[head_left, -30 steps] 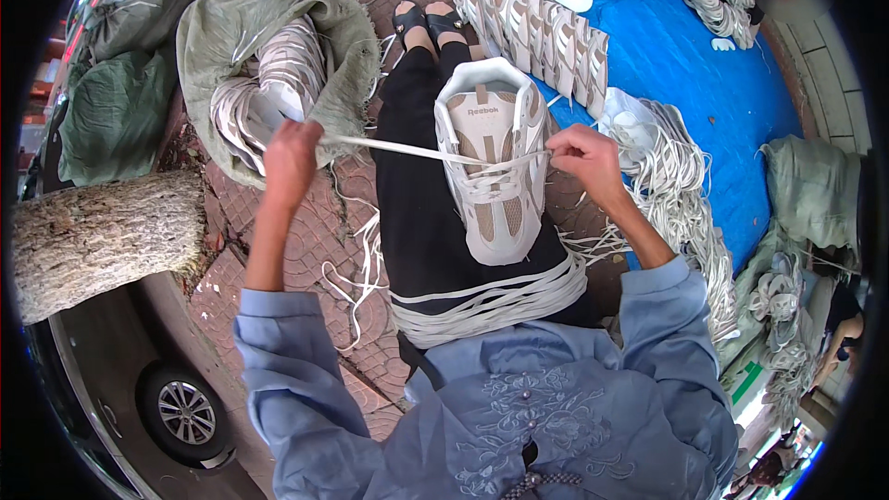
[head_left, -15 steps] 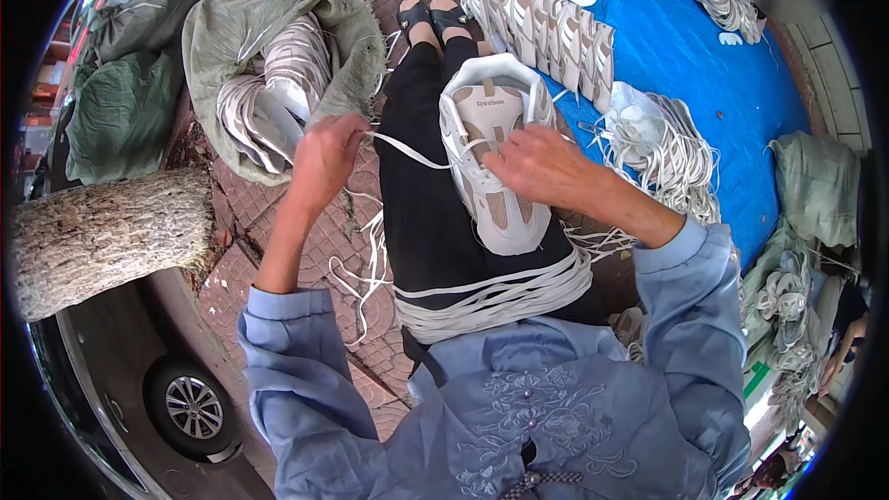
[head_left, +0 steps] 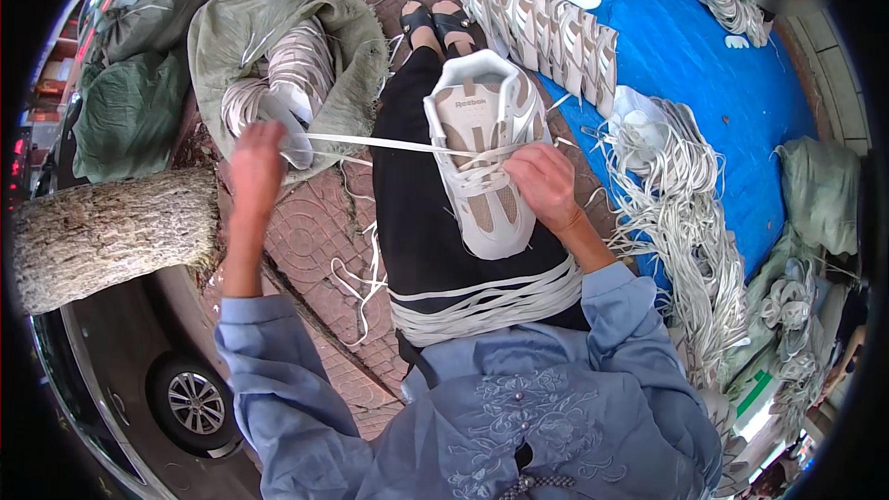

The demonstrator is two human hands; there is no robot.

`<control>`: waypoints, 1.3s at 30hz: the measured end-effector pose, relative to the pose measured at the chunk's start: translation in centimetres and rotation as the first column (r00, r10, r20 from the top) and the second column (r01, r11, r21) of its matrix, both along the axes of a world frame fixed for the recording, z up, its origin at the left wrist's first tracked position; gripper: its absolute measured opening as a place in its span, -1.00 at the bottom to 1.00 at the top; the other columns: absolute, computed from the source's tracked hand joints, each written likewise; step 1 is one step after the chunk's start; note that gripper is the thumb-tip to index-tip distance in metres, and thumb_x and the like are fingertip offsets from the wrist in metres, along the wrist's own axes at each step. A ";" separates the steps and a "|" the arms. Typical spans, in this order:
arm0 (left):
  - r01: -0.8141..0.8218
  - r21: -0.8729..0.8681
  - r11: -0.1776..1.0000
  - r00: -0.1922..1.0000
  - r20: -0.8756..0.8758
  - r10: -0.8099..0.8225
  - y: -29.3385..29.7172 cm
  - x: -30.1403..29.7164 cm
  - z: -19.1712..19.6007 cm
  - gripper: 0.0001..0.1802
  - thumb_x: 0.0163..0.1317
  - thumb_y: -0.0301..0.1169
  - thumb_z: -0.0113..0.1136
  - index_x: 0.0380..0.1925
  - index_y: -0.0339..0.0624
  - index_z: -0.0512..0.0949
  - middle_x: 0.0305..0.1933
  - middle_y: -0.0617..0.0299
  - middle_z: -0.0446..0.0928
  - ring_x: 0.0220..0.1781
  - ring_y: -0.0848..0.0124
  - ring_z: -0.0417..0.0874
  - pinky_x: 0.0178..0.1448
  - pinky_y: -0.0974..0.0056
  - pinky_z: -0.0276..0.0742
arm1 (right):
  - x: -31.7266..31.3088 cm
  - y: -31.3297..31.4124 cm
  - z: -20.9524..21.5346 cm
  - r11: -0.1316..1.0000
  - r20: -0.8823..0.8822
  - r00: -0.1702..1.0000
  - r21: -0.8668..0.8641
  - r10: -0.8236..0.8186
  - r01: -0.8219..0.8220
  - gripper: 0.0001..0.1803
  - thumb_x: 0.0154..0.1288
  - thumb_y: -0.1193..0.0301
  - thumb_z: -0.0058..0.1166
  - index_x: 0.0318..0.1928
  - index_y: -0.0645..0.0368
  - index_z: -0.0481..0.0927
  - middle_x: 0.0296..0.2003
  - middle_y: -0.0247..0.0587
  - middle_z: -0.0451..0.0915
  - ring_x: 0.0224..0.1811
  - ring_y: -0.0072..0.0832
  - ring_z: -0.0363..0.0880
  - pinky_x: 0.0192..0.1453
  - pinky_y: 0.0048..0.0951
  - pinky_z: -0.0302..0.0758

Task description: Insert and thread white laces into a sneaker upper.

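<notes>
A beige and white shoe upper (head_left: 495, 231) lies along my thighs, its collar toward my feet and its toe toward me. White shoelace (head_left: 370, 141) crosses its lower eyelets and runs taut to the left. My left hand (head_left: 256, 162), slightly blurred, is closed on that lace, well out to the left over the pavement. At the upper's right edge my right hand (head_left: 544, 183) is closed, fingers pinched on the side by the eyelets. Its fingertips are partly hidden. Across my lap lies a bundle of white laces (head_left: 486, 306).
An olive sack (head_left: 356, 46) with stacked uppers stands front left, near a tree trunk (head_left: 111, 231). A parked car (head_left: 120, 389) is at lower left. On the right, a blue tarp (head_left: 667, 46) bears a row of uppers (head_left: 542, 37) and a heap of laces (head_left: 690, 222).
My left hand has moved left and toward me, drawing the lace out long and straight. My right hand has shifted from over the lacing to the upper's right edge. The upper has tilted slightly.
</notes>
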State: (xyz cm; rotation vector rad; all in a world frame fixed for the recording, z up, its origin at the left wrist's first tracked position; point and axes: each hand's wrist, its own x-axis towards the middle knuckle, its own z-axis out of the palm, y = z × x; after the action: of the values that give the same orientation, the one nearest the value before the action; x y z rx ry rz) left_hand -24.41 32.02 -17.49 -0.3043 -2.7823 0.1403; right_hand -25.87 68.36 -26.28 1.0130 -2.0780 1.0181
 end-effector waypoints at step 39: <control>0.081 0.709 0.701 0.951 0.156 -0.268 21.0 3.0 -3.1 -0.88 -0.07 -0.50 0.13 -0.45 -0.14 0.49 -0.50 0.15 0.41 -0.47 0.19 0.51 -0.45 0.20 0.44 | -0.5 0.0 4.8 0.960 0.500 0.862 0.193 0.083 -0.204 -0.79 -0.14 0.65 0.00 -0.38 0.19 0.50 -0.55 -0.31 0.50 -0.52 -0.52 0.50 -0.47 -0.52 0.42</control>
State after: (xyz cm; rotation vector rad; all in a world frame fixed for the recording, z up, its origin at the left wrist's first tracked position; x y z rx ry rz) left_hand -21.38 53.03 -20.58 -0.4013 -2.7668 -1.0520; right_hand -26.36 68.36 -21.47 1.1316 -2.6225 1.2184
